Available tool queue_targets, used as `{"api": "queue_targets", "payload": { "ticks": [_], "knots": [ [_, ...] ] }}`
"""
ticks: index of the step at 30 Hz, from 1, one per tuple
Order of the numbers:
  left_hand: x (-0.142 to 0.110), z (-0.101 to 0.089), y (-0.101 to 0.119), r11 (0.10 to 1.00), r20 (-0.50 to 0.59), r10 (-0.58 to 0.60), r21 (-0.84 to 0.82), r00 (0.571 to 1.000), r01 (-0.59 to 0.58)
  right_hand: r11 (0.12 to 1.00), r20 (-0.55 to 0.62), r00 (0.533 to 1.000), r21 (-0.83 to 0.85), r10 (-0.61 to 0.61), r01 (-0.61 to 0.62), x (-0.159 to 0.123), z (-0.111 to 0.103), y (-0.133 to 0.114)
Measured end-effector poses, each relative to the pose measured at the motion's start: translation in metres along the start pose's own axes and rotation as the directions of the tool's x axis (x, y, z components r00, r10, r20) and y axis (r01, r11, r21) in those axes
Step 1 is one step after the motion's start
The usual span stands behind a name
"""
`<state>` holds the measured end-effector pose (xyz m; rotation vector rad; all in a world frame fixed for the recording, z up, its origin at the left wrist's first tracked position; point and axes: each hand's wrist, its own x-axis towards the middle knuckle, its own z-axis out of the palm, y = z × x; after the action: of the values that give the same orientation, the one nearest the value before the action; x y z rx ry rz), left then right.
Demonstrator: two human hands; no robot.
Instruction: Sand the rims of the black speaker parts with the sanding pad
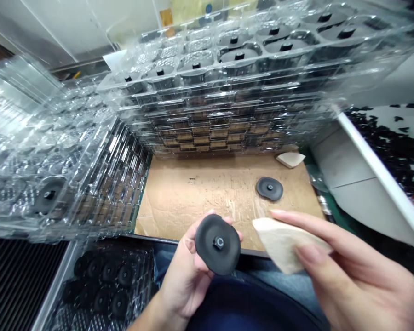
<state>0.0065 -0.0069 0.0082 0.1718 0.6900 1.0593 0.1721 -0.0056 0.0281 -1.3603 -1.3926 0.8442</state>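
Left hand [182, 285] palm up, fingers closed around the edge of a black rubber disc [218, 244], right hand [355, 262], fingers pressed together on a pale cloth [283, 243], just beside the disc

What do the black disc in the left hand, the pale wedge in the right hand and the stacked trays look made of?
The black disc looks like moulded rubber or plastic: dull matte face, soft sheen. The pale wedge looks like felt or thick cloth, perhaps stiff paper: matte, fibrous-looking folded edge. The stacked trays look like clear thin plastic: glossy, see-through, sharp highlights.

No readable text; black disc [207, 248] bare, tray labels [202, 140] too blurred.
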Motion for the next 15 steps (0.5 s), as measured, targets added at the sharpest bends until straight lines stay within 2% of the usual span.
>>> {"api": "queue_targets", "payload": {
  "ticks": [2, 3, 4, 6, 7, 8, 10, 12, 13, 15],
  "knots": [
    [-0.001, -0.003, -0.002, 1.000, -0.022, -0.001, 0.025, 1.000, 0.002, 0.964, 0.089, 0.964, -0.076, -0.249, 0.256, 0.002, 0.011, -0.014],
    [-0.001, -0.005, -0.002, 0.999, -0.038, -0.001, 0.038, 0.999, 0.002, 0.930, 0.171, 0.926, -0.098, -0.336, 0.355, 0.003, 0.015, -0.019],
    [-0.002, -0.008, -0.002, 0.999, -0.052, 0.006, 0.051, 0.999, -0.003, 0.905, 0.265, 0.890, -0.114, -0.371, 0.411, 0.004, 0.019, -0.022],
    [-0.002, -0.012, -0.002, 0.997, -0.077, 0.040, 0.063, 0.996, -0.035, 0.890, 0.423, 0.834, -0.122, -0.353, 0.439, 0.007, 0.024, -0.026],
    [-0.002, -0.013, -0.002, 0.996, -0.080, 0.054, 0.069, 0.995, -0.048, 0.896, 0.466, 0.824, -0.129, -0.323, 0.425, 0.009, 0.027, -0.026],
    [-0.002, -0.013, -0.001, 0.996, -0.077, 0.057, 0.076, 0.995, -0.051, 0.901, 0.473, 0.827, -0.139, -0.305, 0.412, 0.011, 0.029, -0.026],
    [-0.001, -0.009, 0.000, 0.997, -0.058, 0.017, 0.076, 0.998, -0.013, 0.888, 0.372, 0.857, -0.148, -0.358, 0.435, 0.014, 0.034, -0.026],
    [-0.002, -0.004, 0.004, 0.998, -0.043, -0.026, 0.061, 0.999, 0.028, 0.873, 0.281, 0.865, -0.141, -0.416, 0.466, 0.014, 0.036, -0.026],
    [-0.002, -0.002, 0.007, 0.998, -0.035, -0.032, 0.051, 0.999, 0.034, 0.871, 0.294, 0.857, -0.127, -0.423, 0.474, 0.012, 0.034, -0.026],
    [-0.002, 0.000, 0.011, 0.999, -0.020, -0.026, 0.039, 0.999, 0.027, 0.887, 0.404, 0.837, -0.114, -0.369, 0.447, 0.009, 0.026, -0.024]
  ]
}}
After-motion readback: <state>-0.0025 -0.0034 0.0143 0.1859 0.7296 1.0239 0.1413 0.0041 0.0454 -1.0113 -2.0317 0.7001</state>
